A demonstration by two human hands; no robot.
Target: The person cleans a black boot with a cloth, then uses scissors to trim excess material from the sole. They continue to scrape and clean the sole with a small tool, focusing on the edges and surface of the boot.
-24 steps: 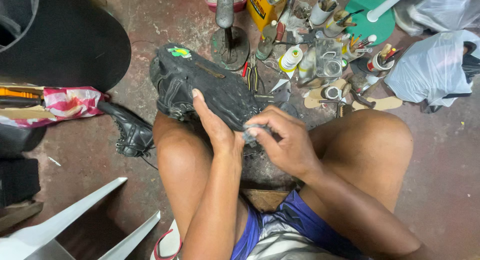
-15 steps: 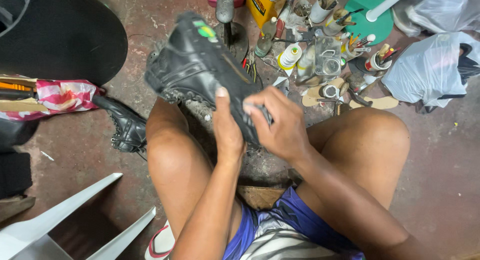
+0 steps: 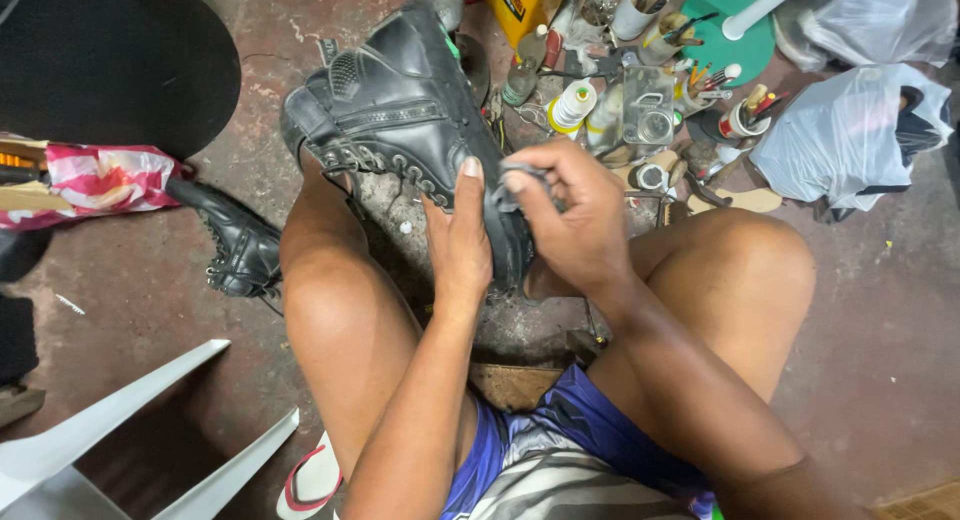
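**Black boot held over the knees, tools strewn on the floor**

The left hand (image 3: 462,242) lies flat against the heel side of the black leather lace-up boot (image 3: 405,120), thumb up along its edge, the grip closed on it. The right hand (image 3: 570,215) has its grip pinched shut on a dark tab or strap at the boot's back edge; what exactly the fingertips hold is too small to tell. The boot hangs tilted between the two bare knees, toe pointing away from the person.

Below the boot is a stained, reddish-grey concrete floor (image 3: 870,330). Left of the boot lies a second black boot (image 3: 235,245), so two boots in all, its top hidden by a pink-and-white patterned cloth (image 3: 95,180). Beyond the boot stand a yellow can (image 3: 522,8), cut off by the frame, one white thread spool (image 3: 570,105) and a green round disc (image 3: 742,20); the small tools around them blur together. Right of the boot sit two translucent plastic bags (image 3: 845,145). A white plastic chair (image 3: 120,430) is cut off at the lower left.
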